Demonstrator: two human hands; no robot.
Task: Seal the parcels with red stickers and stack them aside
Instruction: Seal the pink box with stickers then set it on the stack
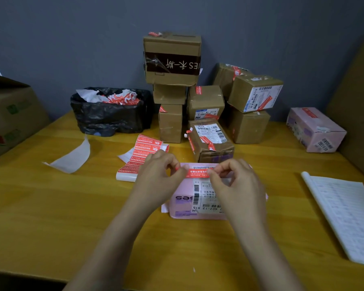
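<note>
Holding: both hands pinch one red sticker [198,173] taut, just above the far edge of a pink parcel [183,203].
Desk [51,217]: yellow wood grain, set against a grey wall.
Big carton [11,116]: brown, at the left edge of the desk, green print and a watermelon picture on its side.
Parcel stack [200,91]: brown boxes piled at the back against the wall, several carrying red stickers; the top box [172,58] has dark tape with upside-down lettering.
Waste bin [110,111]: black liner, left of the stack, filled with white backing paper and red scraps.
Printed sheets [345,215]: white pile at the right, near the desk edge.
Pink box [315,130]: far right, lying apart from the stack.
Pink parcel: flat on the desk, centre, white shipping label with barcodes face up, partly under the right wrist.
Sticker sheet [142,157]: rows of red stickers on white backing, just beyond the left hand.
Backing strip [72,158]: loose white paper, curling, left of centre.
Left hand [156,177]: thumb and forefinger closed on the sticker's left end.
Right hand [237,181]: fingertips closed on the sticker's right end.
</note>
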